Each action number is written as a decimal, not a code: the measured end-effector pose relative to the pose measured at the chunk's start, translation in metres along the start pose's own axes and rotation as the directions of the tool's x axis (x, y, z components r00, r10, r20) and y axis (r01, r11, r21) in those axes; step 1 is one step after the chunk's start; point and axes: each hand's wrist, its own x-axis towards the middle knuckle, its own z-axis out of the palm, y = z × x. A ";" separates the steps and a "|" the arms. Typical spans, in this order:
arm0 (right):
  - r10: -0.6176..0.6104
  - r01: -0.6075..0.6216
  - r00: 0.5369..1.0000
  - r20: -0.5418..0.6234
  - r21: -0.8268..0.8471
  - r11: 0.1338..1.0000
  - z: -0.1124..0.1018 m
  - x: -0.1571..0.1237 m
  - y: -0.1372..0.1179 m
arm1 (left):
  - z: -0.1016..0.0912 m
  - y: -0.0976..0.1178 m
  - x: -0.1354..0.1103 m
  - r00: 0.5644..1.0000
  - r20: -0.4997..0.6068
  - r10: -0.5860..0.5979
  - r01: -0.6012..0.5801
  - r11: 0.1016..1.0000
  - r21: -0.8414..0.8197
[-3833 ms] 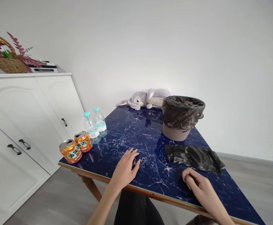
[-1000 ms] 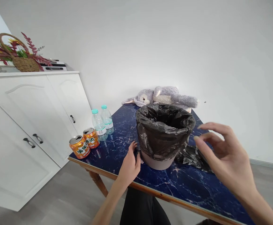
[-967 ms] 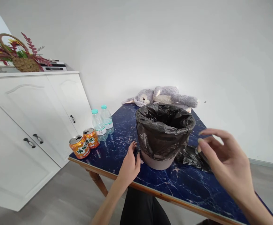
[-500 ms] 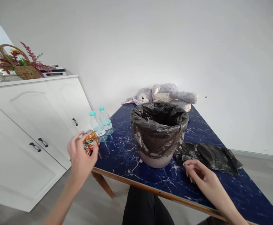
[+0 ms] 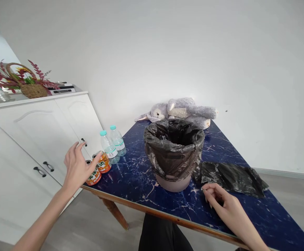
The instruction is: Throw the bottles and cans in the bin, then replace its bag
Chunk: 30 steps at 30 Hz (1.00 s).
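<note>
My left hand (image 5: 77, 167) is raised at the table's left corner, thumb and fingers spread and empty. Partly behind it stand two orange drink cans: the nearer can (image 5: 93, 177) and the farther can (image 5: 105, 164). Beyond them are two clear bottles with teal caps, a front bottle (image 5: 111, 153) and a rear bottle (image 5: 119, 142). My right hand (image 5: 223, 205) rests on the table with its fingers loosely curled in and nothing visible in them. Just past its fingertips lies a flattened black plastic bag (image 5: 233, 177).
A bin (image 5: 174, 184) lined with a black bag (image 5: 173, 160) stands mid-table. Behind it a grey plush rabbit (image 5: 180, 109) lies against the wall. The blue marbled table (image 5: 136, 181) has a wooden edge. At left, a white cabinet (image 5: 44, 129) carries a flower basket (image 5: 34, 90).
My left hand has let go of an orange can, opened and moved left. The cans now stand side by side at the corner. My right hand has stayed put; the view has shifted slightly.
</note>
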 end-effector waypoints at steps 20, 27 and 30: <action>-0.030 0.031 0.999 -0.014 0.059 0.998 0.002 0.003 -0.004 | 0.048 0.075 0.136 0.892 0.393 0.225 -0.275 0.959 0.075; 0.004 -0.007 0.999 0.048 0.058 0.998 0.008 0.006 0.011 | -0.028 0.128 0.147 0.937 -0.105 0.333 -0.348 0.916 -0.201; 0.013 -0.016 0.998 0.056 0.064 0.998 0.009 0.006 0.014 | -0.085 0.165 0.145 0.851 -0.442 0.284 -0.448 0.831 -0.329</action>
